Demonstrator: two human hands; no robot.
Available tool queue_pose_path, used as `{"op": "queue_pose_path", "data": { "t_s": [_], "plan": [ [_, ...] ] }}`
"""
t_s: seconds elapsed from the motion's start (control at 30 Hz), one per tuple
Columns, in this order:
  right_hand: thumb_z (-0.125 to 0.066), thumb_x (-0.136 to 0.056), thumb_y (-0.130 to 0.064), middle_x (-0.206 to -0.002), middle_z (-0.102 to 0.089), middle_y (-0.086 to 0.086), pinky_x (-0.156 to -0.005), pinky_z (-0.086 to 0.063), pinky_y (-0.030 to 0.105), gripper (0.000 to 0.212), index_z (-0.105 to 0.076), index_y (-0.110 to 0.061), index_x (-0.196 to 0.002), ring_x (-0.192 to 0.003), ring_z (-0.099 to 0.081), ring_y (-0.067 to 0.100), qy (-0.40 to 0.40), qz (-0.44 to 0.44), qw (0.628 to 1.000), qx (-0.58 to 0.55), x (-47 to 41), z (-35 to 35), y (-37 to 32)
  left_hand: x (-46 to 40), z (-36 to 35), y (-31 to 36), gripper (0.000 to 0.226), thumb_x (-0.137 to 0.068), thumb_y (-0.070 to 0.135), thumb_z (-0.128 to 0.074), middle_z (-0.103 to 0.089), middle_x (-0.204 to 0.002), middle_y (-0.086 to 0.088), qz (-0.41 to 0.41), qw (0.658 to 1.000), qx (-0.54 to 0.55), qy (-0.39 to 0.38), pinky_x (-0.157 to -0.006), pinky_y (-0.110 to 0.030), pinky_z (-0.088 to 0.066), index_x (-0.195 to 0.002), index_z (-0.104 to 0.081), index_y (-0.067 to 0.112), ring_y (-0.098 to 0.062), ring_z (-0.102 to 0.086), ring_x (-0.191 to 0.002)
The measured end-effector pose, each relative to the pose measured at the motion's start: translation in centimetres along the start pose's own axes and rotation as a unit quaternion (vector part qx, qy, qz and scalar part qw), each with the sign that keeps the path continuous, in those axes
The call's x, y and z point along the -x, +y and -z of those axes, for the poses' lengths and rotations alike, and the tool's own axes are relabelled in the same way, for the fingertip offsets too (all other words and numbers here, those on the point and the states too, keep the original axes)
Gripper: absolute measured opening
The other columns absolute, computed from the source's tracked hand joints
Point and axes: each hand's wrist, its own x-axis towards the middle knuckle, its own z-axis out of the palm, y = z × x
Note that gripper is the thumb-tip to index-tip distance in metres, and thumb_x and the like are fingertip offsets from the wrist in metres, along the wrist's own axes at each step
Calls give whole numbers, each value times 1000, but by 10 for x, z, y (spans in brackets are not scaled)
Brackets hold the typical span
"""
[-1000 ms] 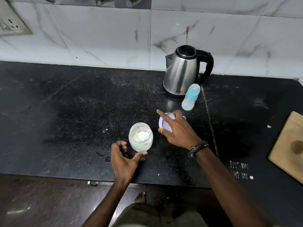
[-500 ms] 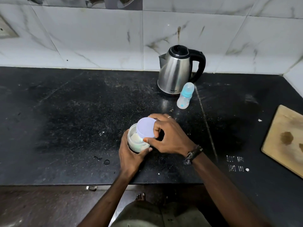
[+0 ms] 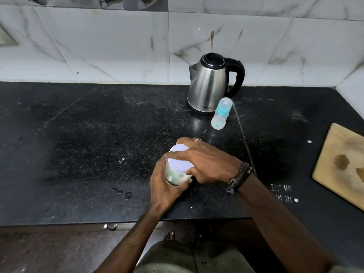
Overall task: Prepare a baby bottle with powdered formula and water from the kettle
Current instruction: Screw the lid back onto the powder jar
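Black speckled stone desk (image 3: pixel 78 144): near its front edge stands a clear formula jar (image 3: pixel 175 176) holding white powder, the left hand (image 3: pixel 167 186) wrapped around its side and the right hand (image 3: pixel 208 164) clamped over the pale lilac lid (image 3: pixel 180 159) seated on the jar's mouth. Steel kettle (image 3: pixel 208 87) with black handle stands upright against the tiled wall, baby bottle (image 3: pixel 221 113) with blue collar and clear cap just beside its base, well apart from the jar. Wooden board (image 3: pixel 342 164) lies at the desk's right edge.

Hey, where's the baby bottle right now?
The baby bottle stands on the black counter just right of the kettle, beyond both hands.
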Motion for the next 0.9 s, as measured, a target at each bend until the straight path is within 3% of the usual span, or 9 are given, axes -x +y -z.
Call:
{"op": "queue_pose_path", "data": {
  "t_s": [0.17, 0.27, 0.37, 0.43, 0.63, 0.7, 0.73, 0.8, 0.9],
  "plan": [
    [-71, -82, -15, -128, -42, 10, -90, -50, 43, 79, -36, -43, -147, -102, -57, 35, -14, -28, 999, -4, 10, 12, -4, -3, -2, 1, 91, -59, 44, -94, -66, -133, 2, -19, 1000, -4, -9, -102, -47, -54, -138, -56, 19, -16, -64, -124],
    [-70, -84, -45, -119, -51, 10, -88, -48, 41, 66, -42, -37, -143, -103, -60, 35, 4, -78, 997, 29, 13, 18, -9, -1, -3, 2, 92, -59, 41, -94, -64, -136, 3, -31, 999, 1, -7, -103, -44, -54, -140, -54, 21, -14, -62, -127],
    [-47, -87, -74, -108, -64, 15, -74, -43, 38, 65, -63, -15, -111, -99, -64, 37, 94, -179, 975, 95, 14, 22, -17, 1, -10, 9, 90, -57, 42, -96, -64, -136, 3, -38, 999, -5, -2, -104, -43, -53, -135, -57, 18, -14, -61, -127],
    [-32, -92, -74, -103, -68, 15, -67, -35, 36, 71, -65, -12, -96, -95, -66, 36, 124, -221, 958, 137, 17, 25, -18, 1, -15, 13, 91, -57, 44, -95, -64, -135, 3, -34, 999, -2, 5, -104, -43, -53, -136, -56, 21, -15, -62, -126],
    [-19, -95, -71, -96, -68, 14, -65, -31, 35, 66, -39, -15, -67, -88, -64, 35, 114, -246, 956, 110, 33, 39, -13, -2, -17, 11, 100, -57, 43, -97, -61, -141, 1, -37, 999, -9, 13, -103, -48, -53, -144, -52, 19, -17, -60, -130],
    [-27, -94, -72, -104, -66, 13, -68, -35, 36, 62, -51, -16, -83, -94, -63, 36, 107, -206, 968, 97, 34, 41, -9, -3, -17, 10, 100, -57, 43, -96, -61, -140, 1, -38, 999, -16, 14, -103, -48, -53, -143, -52, 19, -17, -61, -129],
    [-39, -92, -70, -112, -62, 12, -73, -39, 39, 55, -55, -19, -106, -101, -62, 36, 81, -182, 978, 70, 34, 42, -6, -3, -17, 10, 100, -57, 44, -96, -62, -140, 1, -36, 999, -13, 13, -103, -49, -53, -143, -52, 20, -18, -61, -128],
    [-65, -87, -54, -125, -52, 10, -87, -46, 43, 69, -33, -35, -145, -110, -58, 35, -12, -151, 988, 29, 31, 45, -4, -3, -19, 8, 99, -56, 47, -95, -62, -139, 0, -29, 999, -8, 12, -102, -50, -54, -142, -52, 21, -18, -62, -128],
    [-73, -86, -28, -124, -47, 11, -88, -48, 43, 86, -20, -43, -152, -107, -60, 36, -50, -122, 990, 51, 28, 38, -6, -1, -22, 8, 97, -56, 48, -94, -62, -139, 2, -26, 1000, -9, 5, -103, -49, -53, -140, -52, 26, -17, -62, -128]
  ]
}}
